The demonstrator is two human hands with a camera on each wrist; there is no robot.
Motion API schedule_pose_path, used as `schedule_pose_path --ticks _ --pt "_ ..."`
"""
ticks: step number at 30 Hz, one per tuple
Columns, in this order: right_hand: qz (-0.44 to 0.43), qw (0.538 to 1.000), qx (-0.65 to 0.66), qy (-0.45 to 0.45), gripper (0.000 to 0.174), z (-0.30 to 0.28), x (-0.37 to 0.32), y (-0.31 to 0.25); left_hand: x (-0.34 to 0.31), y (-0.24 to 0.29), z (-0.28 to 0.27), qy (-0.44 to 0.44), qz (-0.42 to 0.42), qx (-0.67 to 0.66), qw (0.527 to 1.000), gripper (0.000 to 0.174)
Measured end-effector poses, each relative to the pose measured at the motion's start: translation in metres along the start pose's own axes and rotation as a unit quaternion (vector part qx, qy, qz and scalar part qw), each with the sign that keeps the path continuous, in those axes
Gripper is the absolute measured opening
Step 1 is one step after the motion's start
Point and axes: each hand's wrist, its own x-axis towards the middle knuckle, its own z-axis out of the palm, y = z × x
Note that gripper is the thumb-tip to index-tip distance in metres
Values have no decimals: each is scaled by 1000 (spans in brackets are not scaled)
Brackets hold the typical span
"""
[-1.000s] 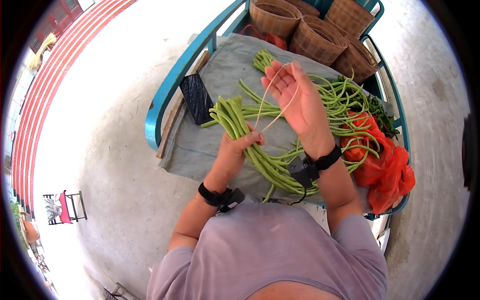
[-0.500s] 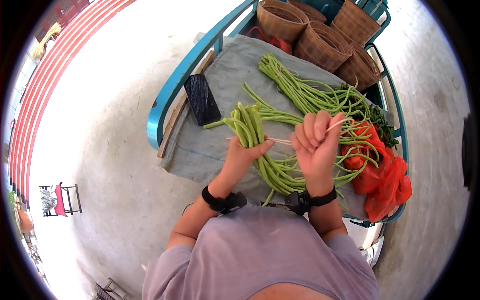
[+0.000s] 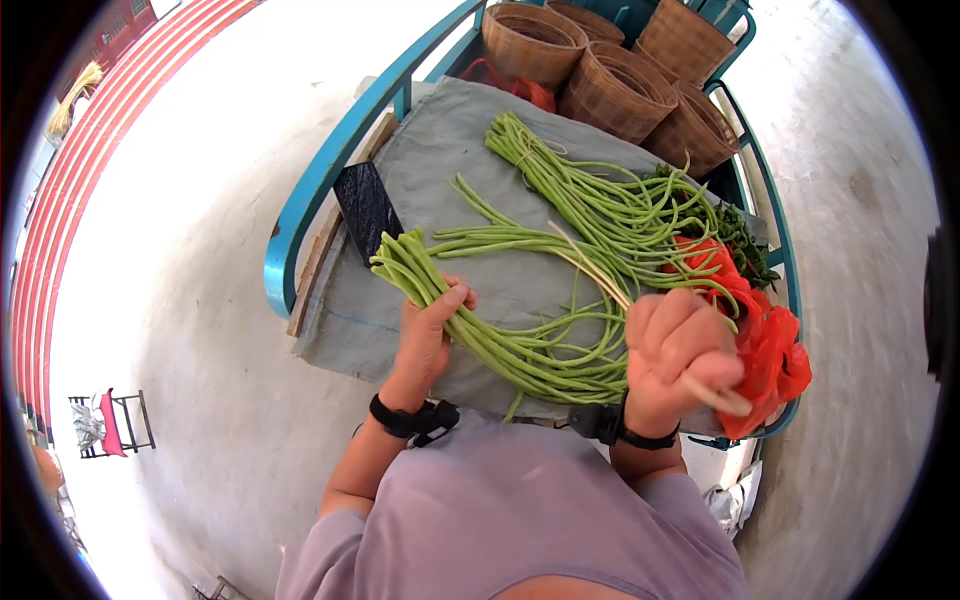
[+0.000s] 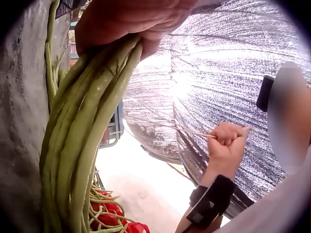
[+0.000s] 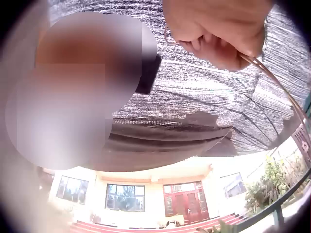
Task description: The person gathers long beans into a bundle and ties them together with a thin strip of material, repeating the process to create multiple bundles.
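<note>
My left hand grips a bundle of long green beans near its cut ends, thumb across the top. The long tails trail right over the grey cloth. My right hand is a fist held to the right of the bundle, gripping a thin pale band. Its doubled strands run from the fist up and left over loose beans. In the left wrist view, the beans hang below the left hand, and the right fist holds the band out taut.
A tied bunch of beans lies farther back on the cloth. Red plastic bags and leafy greens are at the right. Brown woven baskets stand behind. A black phone-like slab lies at the left beside the blue rail.
My right hand has come down and right from above the cloth, its spread fingers closing into a fist on the band. My left hand keeps its grip, and the bundle has shifted left in view.
</note>
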Motion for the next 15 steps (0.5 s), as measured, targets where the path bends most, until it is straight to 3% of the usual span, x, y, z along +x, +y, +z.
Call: schedule_pose_path --ticks 1,3,9,15 --pt "-59 995 -49 -60 51 7 -3 -9 3 -2 -2 4 -5 -7 1000 20" --pt "-144 975 -5 -167 48 22 4 -22 7 -4 -5 8 -15 -12 1000 22" --pt "-230 965 10 -130 54 44 8 -41 14 -14 -21 29 -36 -38 998 22" --pt "-243 969 30 -29 46 57 8 -40 18 -25 -33 17 -39 -60 997 21"
